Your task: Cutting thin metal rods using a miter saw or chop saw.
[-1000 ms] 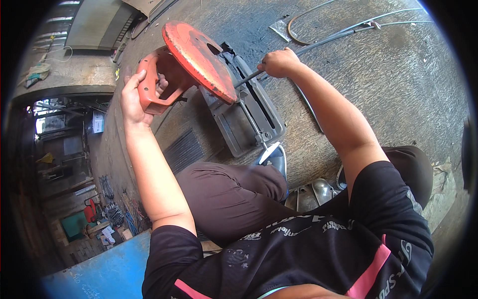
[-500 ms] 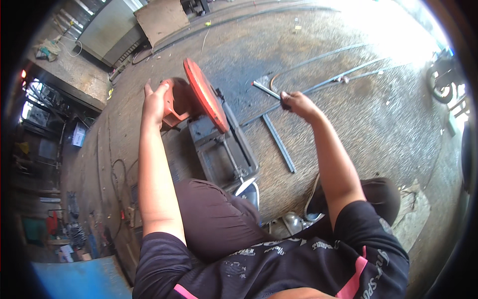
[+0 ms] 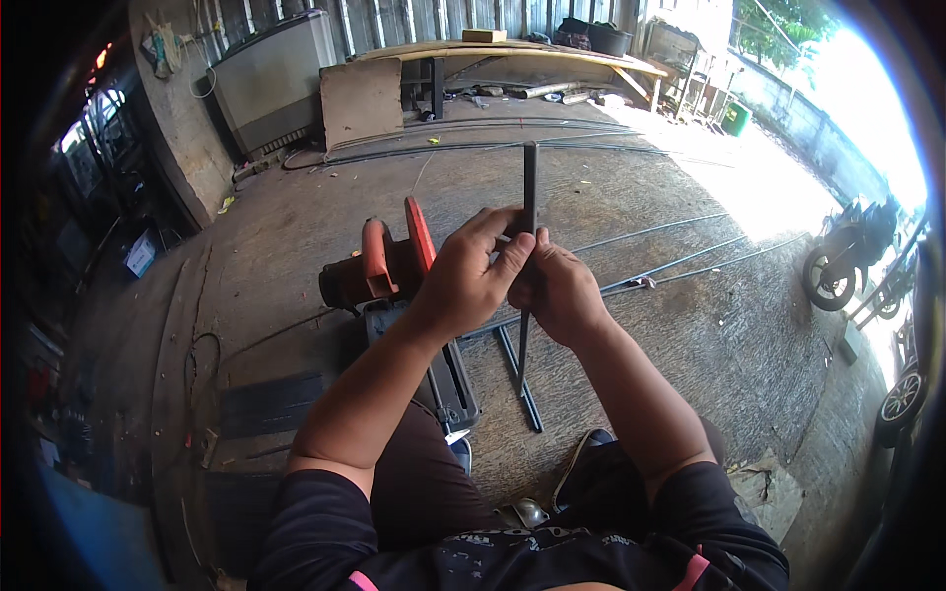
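A slim dark metal bar stands nearly upright in front of me, gripped by both hands. My left hand pinches it between thumb and fingers from the left. Just against it, my right hand is closed around the bar from the right, hiding part of its middle. Behind and left of my left forearm sits a cut-off saw with an orange handle and wheel guard. My left arm covers part of its grey base. A short metal length lies on the floor beside the base.
Long thin metal bars lie across the concrete floor on the right, and more lie farther back. A wooden bench stands along the corrugated wall. Parked at the right is a motorcycle. A cable runs along the floor at left.
My left hand has let go of the saw handle and come to the bar. My right hand has brought the bar to the middle and turned it upright. The view has tilted up.
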`<state>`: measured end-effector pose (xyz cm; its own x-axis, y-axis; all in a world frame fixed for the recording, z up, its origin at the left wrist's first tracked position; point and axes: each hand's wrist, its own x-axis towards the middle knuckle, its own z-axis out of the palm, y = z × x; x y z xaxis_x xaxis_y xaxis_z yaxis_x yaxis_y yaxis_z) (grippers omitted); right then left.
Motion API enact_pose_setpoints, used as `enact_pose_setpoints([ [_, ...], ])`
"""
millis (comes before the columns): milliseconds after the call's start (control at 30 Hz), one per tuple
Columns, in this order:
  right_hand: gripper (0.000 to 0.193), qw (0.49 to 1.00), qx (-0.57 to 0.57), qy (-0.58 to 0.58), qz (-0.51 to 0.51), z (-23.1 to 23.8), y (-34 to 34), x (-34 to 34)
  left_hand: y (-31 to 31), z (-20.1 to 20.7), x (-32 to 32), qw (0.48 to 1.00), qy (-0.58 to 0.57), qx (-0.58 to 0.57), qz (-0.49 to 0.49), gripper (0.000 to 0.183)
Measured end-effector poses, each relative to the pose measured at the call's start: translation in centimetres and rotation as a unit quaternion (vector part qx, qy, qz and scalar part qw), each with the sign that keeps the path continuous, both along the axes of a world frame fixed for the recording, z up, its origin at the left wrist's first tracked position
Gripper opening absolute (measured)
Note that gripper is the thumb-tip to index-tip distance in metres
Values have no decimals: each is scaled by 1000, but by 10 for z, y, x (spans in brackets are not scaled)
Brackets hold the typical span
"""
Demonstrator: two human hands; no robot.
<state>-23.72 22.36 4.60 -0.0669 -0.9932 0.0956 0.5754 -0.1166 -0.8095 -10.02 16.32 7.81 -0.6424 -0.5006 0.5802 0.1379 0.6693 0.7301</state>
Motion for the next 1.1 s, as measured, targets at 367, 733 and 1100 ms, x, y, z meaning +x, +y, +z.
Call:
enact_pose_setpoints([
  [367, 52, 974, 94, 185, 91, -36, 41, 30, 5, 4, 32, 990, 125, 59, 39, 15],
  [733, 38, 975, 75, 111, 175, -46, 35, 44, 3, -2, 53, 988, 102, -19, 118, 21],
  [1100, 37, 975, 41, 122, 182, -52, 37, 39, 11, -1, 52, 992, 84, 32, 94, 25],
])
